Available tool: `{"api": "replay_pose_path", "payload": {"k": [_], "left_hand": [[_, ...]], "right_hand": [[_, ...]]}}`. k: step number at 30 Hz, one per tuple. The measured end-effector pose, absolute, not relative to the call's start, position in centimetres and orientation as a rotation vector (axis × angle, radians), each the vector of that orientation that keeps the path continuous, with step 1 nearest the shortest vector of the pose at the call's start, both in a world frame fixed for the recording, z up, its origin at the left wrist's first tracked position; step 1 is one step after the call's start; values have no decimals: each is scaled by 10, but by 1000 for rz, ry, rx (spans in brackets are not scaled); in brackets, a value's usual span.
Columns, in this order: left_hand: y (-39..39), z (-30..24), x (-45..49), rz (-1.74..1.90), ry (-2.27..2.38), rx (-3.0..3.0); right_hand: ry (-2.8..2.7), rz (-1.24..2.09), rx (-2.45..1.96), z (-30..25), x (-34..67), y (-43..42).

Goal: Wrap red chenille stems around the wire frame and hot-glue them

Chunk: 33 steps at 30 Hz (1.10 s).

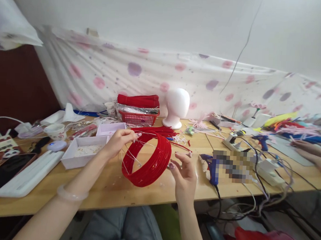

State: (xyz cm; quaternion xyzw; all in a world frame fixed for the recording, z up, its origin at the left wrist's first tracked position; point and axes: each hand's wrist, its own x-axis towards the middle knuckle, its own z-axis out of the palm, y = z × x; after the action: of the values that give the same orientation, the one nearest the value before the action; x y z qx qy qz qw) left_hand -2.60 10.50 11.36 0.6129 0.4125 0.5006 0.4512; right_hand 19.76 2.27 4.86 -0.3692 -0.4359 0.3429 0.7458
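Note:
A wide red ring [149,170] of fuzzy chenille stems is held tilted above the table, with thin pale wires crossing its left side. My left hand [121,141] pinches the ring's upper left edge, where the wires meet. Close to the ring's right side is my right hand [184,172], its thumb and fingers apart. A loose red chenille stem [180,146] reaches from the ring toward those fingertips; whether they touch it cannot be made out. Behind the ring lies a bundle of red chenille stems [163,131].
A white foam head [176,108] stands at the back beside a red basket [138,118]. Left are a white box of beads [76,162] and a phone [7,172]. A blue glue gun [213,170] and power strips [271,174] lie right; another person's hands [310,152] show far right.

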Motion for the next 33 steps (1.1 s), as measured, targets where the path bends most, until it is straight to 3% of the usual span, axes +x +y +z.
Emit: {"api": "replay_pose_path", "payload": {"k": [5,27,33], "left_hand": [[96,112,-19,1199,1006,1601],[91,106,-24,1226,1049,1792],[86,109,-22,1230,1015,1874]], "right_hand": [[-1115,676,-843,54,188,21],[-773,454,-838,62,239,5],[-1032,485,-1178,62,256,22]]}}
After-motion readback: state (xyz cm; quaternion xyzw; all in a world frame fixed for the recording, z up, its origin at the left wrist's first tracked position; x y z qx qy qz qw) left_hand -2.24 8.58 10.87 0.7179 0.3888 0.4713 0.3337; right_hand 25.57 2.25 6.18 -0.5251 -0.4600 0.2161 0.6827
